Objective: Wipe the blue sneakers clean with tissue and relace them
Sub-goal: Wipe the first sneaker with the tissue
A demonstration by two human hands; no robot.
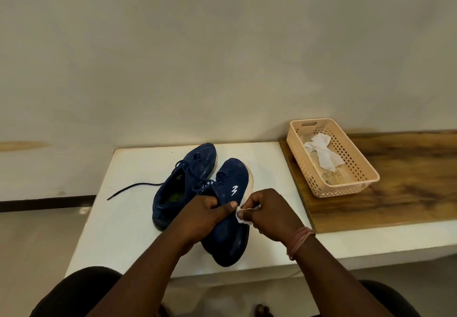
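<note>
Two blue sneakers stand side by side on a white table. The right sneaker has a white logo and white sole, and my left hand grips it at the collar, thumb on its side. A small white tissue is pinched in my right hand and pressed against that shoe's side near the sole. The left sneaker sits untouched behind my left hand. Its dark lace trails loose to the left across the tabletop.
A beige perforated plastic basket with crumpled white tissue inside sits at the right on a wooden board. A plain wall runs behind the table. My knees are at the bottom of the view.
</note>
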